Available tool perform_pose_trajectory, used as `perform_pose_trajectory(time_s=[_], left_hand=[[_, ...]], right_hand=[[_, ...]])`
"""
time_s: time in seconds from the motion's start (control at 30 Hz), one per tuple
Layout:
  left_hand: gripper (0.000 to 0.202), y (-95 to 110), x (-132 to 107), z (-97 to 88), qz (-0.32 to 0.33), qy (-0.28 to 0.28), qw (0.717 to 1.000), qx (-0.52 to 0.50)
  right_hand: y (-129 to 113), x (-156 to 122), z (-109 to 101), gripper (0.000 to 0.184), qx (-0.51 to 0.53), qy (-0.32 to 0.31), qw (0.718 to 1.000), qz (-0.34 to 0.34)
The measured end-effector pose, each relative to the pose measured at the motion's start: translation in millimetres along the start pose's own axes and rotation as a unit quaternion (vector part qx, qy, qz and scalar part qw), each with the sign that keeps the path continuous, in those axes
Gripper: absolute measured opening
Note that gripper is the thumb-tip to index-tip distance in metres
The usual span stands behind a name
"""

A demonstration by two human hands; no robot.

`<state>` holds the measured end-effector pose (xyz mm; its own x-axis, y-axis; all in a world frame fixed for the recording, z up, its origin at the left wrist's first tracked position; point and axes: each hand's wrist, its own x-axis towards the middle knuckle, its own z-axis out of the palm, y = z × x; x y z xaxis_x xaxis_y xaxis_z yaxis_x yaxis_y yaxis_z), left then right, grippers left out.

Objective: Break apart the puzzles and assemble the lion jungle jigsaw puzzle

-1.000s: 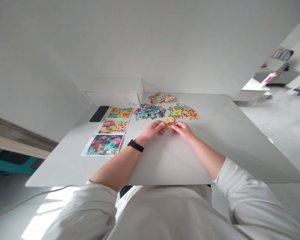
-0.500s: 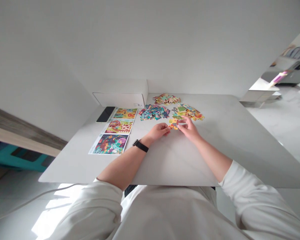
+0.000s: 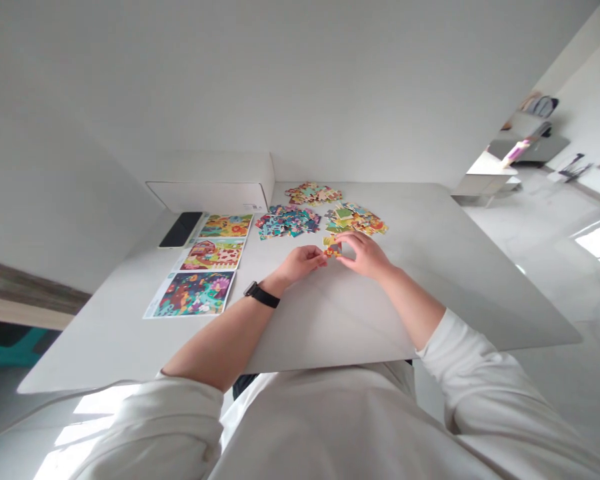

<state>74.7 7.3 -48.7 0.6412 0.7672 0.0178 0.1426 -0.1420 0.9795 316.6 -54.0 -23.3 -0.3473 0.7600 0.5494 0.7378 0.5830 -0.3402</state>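
Note:
Between my two hands is a small group of joined jigsaw puzzle pieces (image 3: 333,247), yellow, orange and grey, low over the table. My left hand (image 3: 301,263) is closed and pinches their left edge. On the other side, my right hand (image 3: 366,255) has thumb and index finger curved around the right part, index at the top edge and thumb at the bottom. Just beyond lies a pile of yellow, green and orange puzzle pieces (image 3: 357,219). To its left is a blue and purple pile (image 3: 290,223), and farther back a pile with red and cream pieces (image 3: 313,193).
Three printed picture sheets, jungle (image 3: 226,225), farm (image 3: 213,255) and dark blue scene (image 3: 196,293), lie in a column on the left. A phone (image 3: 181,230) rests beside them. Behind stands a white box (image 3: 207,197) near the wall. The table's front edge is close to my body.
My view has turned slightly right, so the table things appear farther left. The right-hand fingers have shifted around the joined pieces; the left hand keeps its pinch.

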Motion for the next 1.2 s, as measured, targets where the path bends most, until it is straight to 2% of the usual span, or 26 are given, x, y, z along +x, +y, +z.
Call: perform_pose_trajectory(time_s=[0.1,0.17,0.27,0.37,0.5,0.63,0.77,1.0,1.2], left_hand=[[0.051,-3.6,-0.4,-2.1,0.025,-0.005,0.999,0.034],[0.046,-4.3,-1.8,-3.6,0.065,0.004,0.992,0.108],[0.034,-1.6,-5.5,-2.3,0.166,-0.008,0.95,0.266],[0.037,2.6,-9.8,7.1,0.253,-0.039,0.893,0.37],[0.049,5.6,-15.1,29.4,0.285,-0.094,0.857,0.419],[0.063,4.2,-17.9,46.9,0.3,-0.158,0.836,0.432],[0.069,1.0,-18.0,52.6,0.296,-0.178,0.834,0.43],[0.067,0.9,-18.6,53.3,0.299,-0.163,0.855,0.39],[0.068,1.1,-18.5,53.9,0.289,-0.171,0.853,0.401]], right_hand=[[8.0,-5.3,-11.4,0.038,0.011,-0.005,1.0,0.023],[16.3,-15.6,-20.9,0.038,0.026,-0.01,0.998,0.05],[29.2,-40.6,-34.1,0.033,0.054,-0.027,0.994,0.094],[37.4,-67.9,-42.9,0.029,0.076,-0.059,0.988,0.121],[39.1,-89.1,-47.1,0.029,0.07,-0.086,0.986,0.124],[37.9,-90.3,-45.8,0.029,0.055,-0.098,0.988,0.108],[38.3,-86.5,-44.1,0.028,0.051,-0.102,0.989,0.094],[34.9,-86.0,-49.0,0.025,0.052,-0.116,0.988,0.087],[31.3,-85.5,-54.1,0.016,0.051,-0.111,0.988,0.093]])
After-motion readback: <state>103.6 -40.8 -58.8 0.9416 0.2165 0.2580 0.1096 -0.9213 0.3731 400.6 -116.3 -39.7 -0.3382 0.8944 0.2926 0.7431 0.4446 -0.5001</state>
